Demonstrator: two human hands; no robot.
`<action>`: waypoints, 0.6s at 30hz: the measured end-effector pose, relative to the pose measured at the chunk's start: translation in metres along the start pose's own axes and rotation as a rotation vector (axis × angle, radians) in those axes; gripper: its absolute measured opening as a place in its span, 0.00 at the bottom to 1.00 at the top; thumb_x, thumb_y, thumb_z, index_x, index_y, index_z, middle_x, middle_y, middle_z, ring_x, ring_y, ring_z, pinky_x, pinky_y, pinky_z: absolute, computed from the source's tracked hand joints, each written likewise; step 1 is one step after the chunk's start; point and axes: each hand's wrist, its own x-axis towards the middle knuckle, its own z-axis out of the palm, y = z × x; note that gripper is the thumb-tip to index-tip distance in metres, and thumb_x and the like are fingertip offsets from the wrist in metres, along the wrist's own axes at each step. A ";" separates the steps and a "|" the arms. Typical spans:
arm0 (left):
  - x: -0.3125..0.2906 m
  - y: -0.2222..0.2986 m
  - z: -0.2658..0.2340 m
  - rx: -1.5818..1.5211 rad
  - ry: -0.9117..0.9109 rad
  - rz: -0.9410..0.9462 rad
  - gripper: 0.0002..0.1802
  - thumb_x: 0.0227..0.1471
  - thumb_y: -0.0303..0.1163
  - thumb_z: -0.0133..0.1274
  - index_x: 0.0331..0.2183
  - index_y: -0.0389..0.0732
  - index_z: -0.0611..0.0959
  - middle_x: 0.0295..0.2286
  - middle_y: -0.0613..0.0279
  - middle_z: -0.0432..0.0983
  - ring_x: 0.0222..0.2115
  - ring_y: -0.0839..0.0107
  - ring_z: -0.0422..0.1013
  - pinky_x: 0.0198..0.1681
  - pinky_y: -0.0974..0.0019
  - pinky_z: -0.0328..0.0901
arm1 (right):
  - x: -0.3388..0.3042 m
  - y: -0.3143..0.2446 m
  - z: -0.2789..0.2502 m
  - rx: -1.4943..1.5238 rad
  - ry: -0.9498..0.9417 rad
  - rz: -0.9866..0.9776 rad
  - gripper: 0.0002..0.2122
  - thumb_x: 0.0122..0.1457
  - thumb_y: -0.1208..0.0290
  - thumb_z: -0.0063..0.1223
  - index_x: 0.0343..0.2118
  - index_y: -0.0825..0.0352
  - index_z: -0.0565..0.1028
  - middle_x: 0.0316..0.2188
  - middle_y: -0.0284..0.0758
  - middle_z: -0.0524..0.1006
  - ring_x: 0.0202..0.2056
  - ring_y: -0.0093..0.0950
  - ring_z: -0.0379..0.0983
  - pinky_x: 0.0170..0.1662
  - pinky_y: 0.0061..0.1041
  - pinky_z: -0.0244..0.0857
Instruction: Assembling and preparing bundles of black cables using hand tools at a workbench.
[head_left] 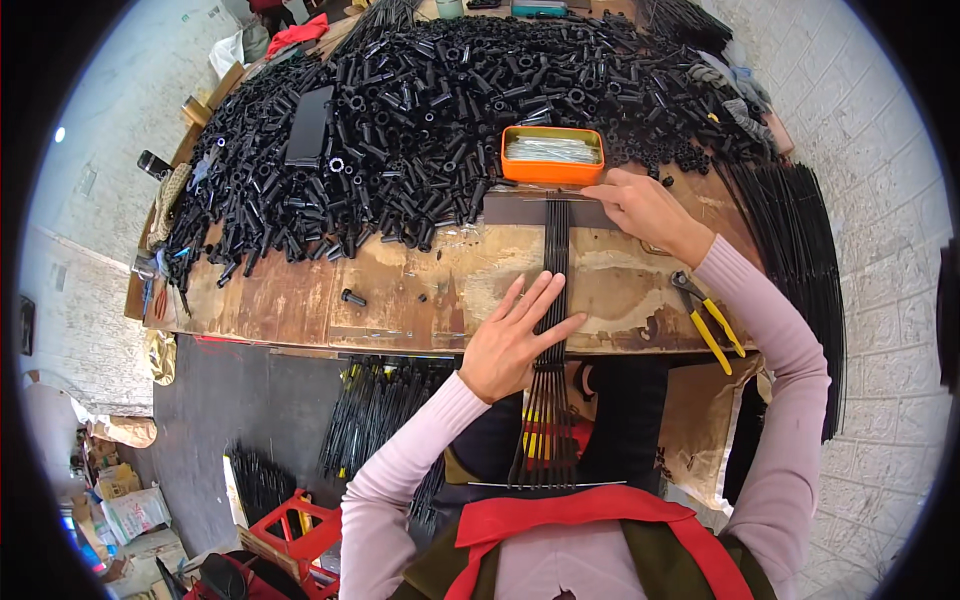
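Note:
A row of thin black rods (556, 260) runs from the tabletop down over its front edge toward my lap. My left hand (515, 340) lies across the rods with its fingers stretched out, pressing on them. At their far end, over a dark flat strip (510, 208), my right hand (645, 212) has its thumb and forefinger closed close beside the rod tips. Whatever it pinches is too small to make out. Just beyond that hand stands an orange box (553, 171) of thin silvery pins (553, 149).
A big heap of black tubular plastic parts (400, 110) covers the back of the wooden table (290, 295), with a black rectangular slab (310, 125) on it. Yellow-handled pliers (708, 322) lie at right, near a long bundle of black rods (795, 230). A red crate (298, 535) stands below left.

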 end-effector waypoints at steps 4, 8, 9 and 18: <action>0.001 0.000 0.001 0.011 -0.004 -0.001 0.42 0.36 0.18 0.49 0.57 0.55 0.73 0.63 0.49 0.53 0.64 0.55 0.52 0.65 0.52 0.49 | 0.002 -0.003 0.000 -0.008 -0.003 -0.011 0.15 0.51 0.81 0.50 0.43 0.67 0.78 0.33 0.42 0.75 0.34 0.42 0.74 0.39 0.37 0.68; 0.001 0.001 0.001 0.014 -0.001 0.000 0.42 0.35 0.18 0.49 0.56 0.55 0.73 0.63 0.49 0.53 0.64 0.55 0.52 0.65 0.52 0.49 | 0.006 0.001 0.006 -0.009 0.014 -0.051 0.15 0.51 0.81 0.50 0.43 0.68 0.78 0.35 0.42 0.75 0.36 0.42 0.74 0.40 0.37 0.69; 0.001 0.001 0.001 0.013 0.000 0.002 0.42 0.35 0.18 0.49 0.56 0.55 0.73 0.63 0.49 0.53 0.64 0.55 0.52 0.65 0.52 0.49 | 0.007 0.000 0.007 -0.013 0.017 -0.066 0.15 0.51 0.81 0.50 0.43 0.68 0.77 0.36 0.42 0.76 0.37 0.42 0.74 0.41 0.36 0.69; -0.001 -0.002 0.004 -0.028 0.025 0.003 0.43 0.34 0.18 0.51 0.57 0.55 0.72 0.63 0.48 0.52 0.64 0.54 0.52 0.65 0.52 0.49 | 0.001 -0.004 0.000 0.002 0.005 0.006 0.15 0.52 0.81 0.49 0.44 0.67 0.77 0.32 0.42 0.74 0.36 0.42 0.73 0.40 0.37 0.68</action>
